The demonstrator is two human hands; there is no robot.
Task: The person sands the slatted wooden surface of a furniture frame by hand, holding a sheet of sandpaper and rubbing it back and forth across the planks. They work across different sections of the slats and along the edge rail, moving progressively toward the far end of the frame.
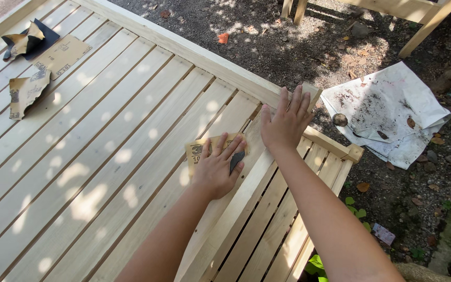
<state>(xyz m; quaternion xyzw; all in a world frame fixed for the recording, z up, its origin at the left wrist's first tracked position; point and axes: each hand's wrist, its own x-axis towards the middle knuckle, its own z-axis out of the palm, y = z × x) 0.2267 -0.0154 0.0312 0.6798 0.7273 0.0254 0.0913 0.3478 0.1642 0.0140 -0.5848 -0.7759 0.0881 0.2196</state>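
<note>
My left hand (pixel 217 168) presses a folded sheet of tan sandpaper (pixel 196 150) flat onto a pale wooden slat of a slatted wooden frame (pixel 105 136). Its fingers are spread over the paper, and a dark underside of the paper shows by the thumb. My right hand (pixel 286 121) lies flat and open on the frame's thicker cross rail (pixel 246 203), fingers pointing away, just beyond the left hand. It holds nothing.
Several worn sandpaper pieces (pixel 32 86) lie on the slats at the far left, one dark (pixel 24 42). Beyond the frame is bare dirt with dry leaves, a crumpled white sheet (pixel 387 112) with soil on it, and wooden legs (pixel 424 28) at the top right.
</note>
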